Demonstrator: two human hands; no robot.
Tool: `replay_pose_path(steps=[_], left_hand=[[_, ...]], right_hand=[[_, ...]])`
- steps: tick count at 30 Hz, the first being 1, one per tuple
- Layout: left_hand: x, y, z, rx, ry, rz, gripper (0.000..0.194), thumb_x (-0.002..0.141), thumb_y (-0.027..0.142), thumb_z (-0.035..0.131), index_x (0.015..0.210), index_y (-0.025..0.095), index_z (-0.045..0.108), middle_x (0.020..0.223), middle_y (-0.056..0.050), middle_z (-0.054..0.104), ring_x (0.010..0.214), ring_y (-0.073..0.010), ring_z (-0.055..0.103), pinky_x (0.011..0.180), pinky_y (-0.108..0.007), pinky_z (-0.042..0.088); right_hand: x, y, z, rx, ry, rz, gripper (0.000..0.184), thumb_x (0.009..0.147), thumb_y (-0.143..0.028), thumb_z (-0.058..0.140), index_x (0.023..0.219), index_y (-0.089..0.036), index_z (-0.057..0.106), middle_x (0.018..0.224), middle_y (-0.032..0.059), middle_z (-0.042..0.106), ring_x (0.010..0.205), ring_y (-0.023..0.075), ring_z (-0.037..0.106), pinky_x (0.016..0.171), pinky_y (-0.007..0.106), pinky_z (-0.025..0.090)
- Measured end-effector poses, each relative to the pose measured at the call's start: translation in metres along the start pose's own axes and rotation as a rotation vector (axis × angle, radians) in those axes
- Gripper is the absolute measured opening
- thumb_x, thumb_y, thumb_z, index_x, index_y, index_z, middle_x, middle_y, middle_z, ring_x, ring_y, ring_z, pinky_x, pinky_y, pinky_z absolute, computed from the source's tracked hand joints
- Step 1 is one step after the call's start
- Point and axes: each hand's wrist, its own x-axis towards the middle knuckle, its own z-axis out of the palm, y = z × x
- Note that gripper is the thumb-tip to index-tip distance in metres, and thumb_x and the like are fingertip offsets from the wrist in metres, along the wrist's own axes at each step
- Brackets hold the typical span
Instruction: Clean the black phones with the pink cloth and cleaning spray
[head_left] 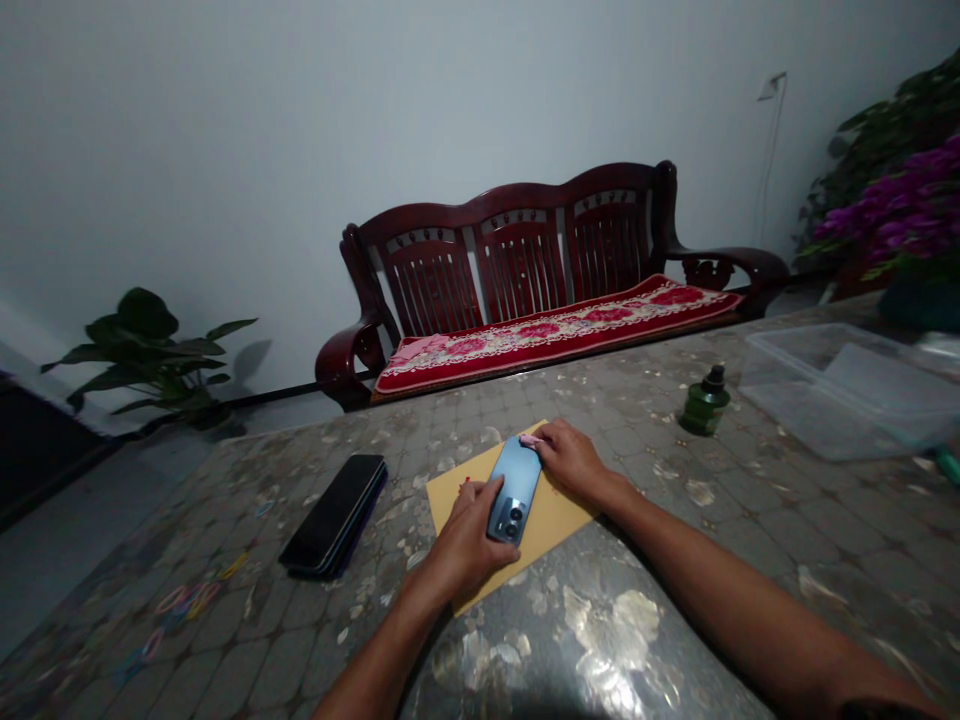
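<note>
A light blue phone lies back side up on a yellow sheet, its camera lenses toward me. My left hand grips it from the left, fingers along one side and thumb at the camera end. At the phone's far end, my right hand is closed on a small pink piece that looks like cloth and touches the phone. Most of the pink piece is hidden by the fingers. A little red mark or object shows by my left fingers.
Left of the sheet lies a stack of dark phones. Colourful bands are scattered at the table's left. A green bottle and a clear plastic bin stand to the right. Behind the patterned table is a wooden bench.
</note>
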Motion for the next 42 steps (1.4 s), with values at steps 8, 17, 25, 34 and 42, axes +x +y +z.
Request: replay_pose_path(steps=[8, 17, 25, 34, 42], left_hand=[[-0.016, 0.002, 0.002, -0.021, 0.001, 0.057, 0.071, 0.070, 0.011, 0.074, 0.138, 0.022, 0.059, 0.134, -0.011, 0.058, 0.126, -0.0289, 0.054, 0.111, -0.041, 0.043], [0.002, -0.002, -0.016, 0.143, -0.126, 0.208, 0.077, 0.065, 0.031, 0.091, 0.134, 0.021, 0.061, 0.146, -0.014, 0.054, 0.136, -0.0347, 0.048, 0.117, -0.052, 0.034], [0.005, -0.007, -0.019, 0.186, -0.132, 0.280, 0.084, 0.067, 0.044, 0.090, 0.141, 0.024, 0.055, 0.151, -0.013, 0.052, 0.137, -0.0329, 0.050, 0.121, -0.053, 0.030], [0.004, -0.005, -0.022, 0.256, -0.122, 0.220, 0.086, 0.063, 0.052, 0.091, 0.137, 0.022, 0.059, 0.149, -0.013, 0.055, 0.135, -0.0342, 0.053, 0.119, -0.049, 0.034], [0.005, -0.008, -0.020, 0.296, -0.118, 0.207, 0.097, 0.060, 0.058, 0.090, 0.143, 0.025, 0.054, 0.150, -0.013, 0.054, 0.138, -0.0351, 0.050, 0.119, -0.050, 0.034]], right_hand=[[0.006, 0.000, 0.003, 0.123, -0.036, -0.009, 0.026, 0.100, -0.038, 0.057, 0.096, -0.021, 0.076, 0.095, 0.0049, 0.071, 0.090, 0.0171, 0.063, 0.078, 0.025, 0.042], [0.001, -0.004, 0.001, -0.039, -0.025, -0.179, 0.026, 0.102, -0.034, 0.055, 0.093, -0.020, 0.075, 0.091, 0.0051, 0.065, 0.089, 0.0180, 0.058, 0.078, 0.027, 0.040], [-0.014, -0.020, -0.003, -0.173, -0.168, -0.501, 0.016, 0.098, -0.022, 0.057, 0.095, -0.021, 0.073, 0.089, 0.0055, 0.064, 0.086, 0.0200, 0.053, 0.074, 0.031, 0.035], [-0.001, -0.018, 0.005, -0.170, -0.118, -0.415, 0.020, 0.100, -0.021, 0.054, 0.098, -0.020, 0.074, 0.088, 0.0061, 0.062, 0.087, 0.0198, 0.053, 0.075, 0.030, 0.035], [-0.009, -0.020, 0.000, -0.128, -0.177, -0.510, 0.017, 0.098, -0.019, 0.057, 0.094, -0.020, 0.073, 0.086, 0.0050, 0.062, 0.084, 0.0193, 0.054, 0.073, 0.030, 0.036]])
